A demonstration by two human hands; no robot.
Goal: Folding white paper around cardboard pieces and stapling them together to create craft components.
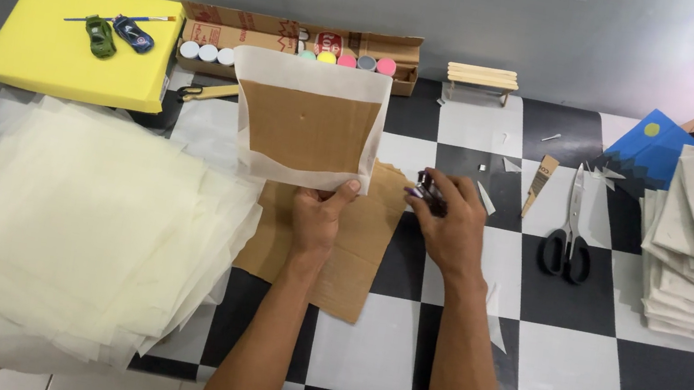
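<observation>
Near the checkered worktop's (560,364) front edge, the left hand (316,218) pinches the bottom edge of a translucent paper envelope with a brown cardboard insert (308,120), held upright mid-table. The right hand (452,225) beside it grips a small dark stapler (428,189). Black-handled scissors (571,229) lie rightward.
</observation>
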